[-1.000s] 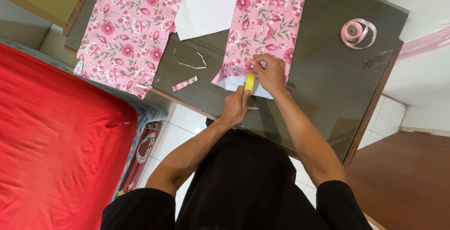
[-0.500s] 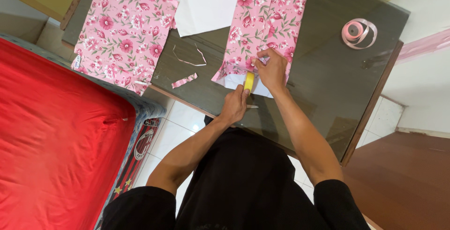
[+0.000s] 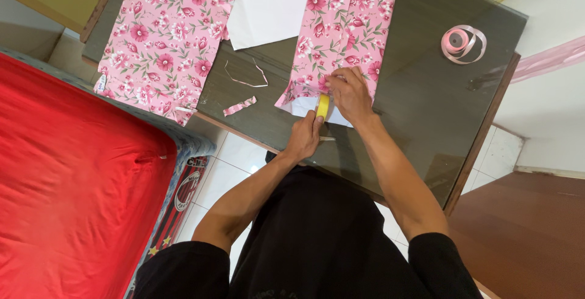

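At the near edge of the dark glass-topped bench (image 3: 426,92), your left hand (image 3: 304,137) is closed around a yellow tape roll (image 3: 323,106), holding it on edge against the bottom of the pink floral wrapping sheet (image 3: 344,24). Your right hand (image 3: 348,95) lies on that sheet just beside the roll, fingertips pinched at what looks like the tape's free end, though the strip itself is too small to make out. To do this well, I judge, keep the roll steady and low with the left grip, draw the tape flat along the paper's edge, and press it down with the right fingertips so no wrinkle forms over the white underside (image 3: 304,107) showing at the corner. A thin metal tool (image 3: 328,138) lies by your left hand; its kind is unclear. Farther off lie a second floral sheet (image 3: 164,37), a white sheet (image 3: 268,6), two paper offcuts (image 3: 239,106), and a spool of pink ribbon (image 3: 462,43). No container shows on the bench.
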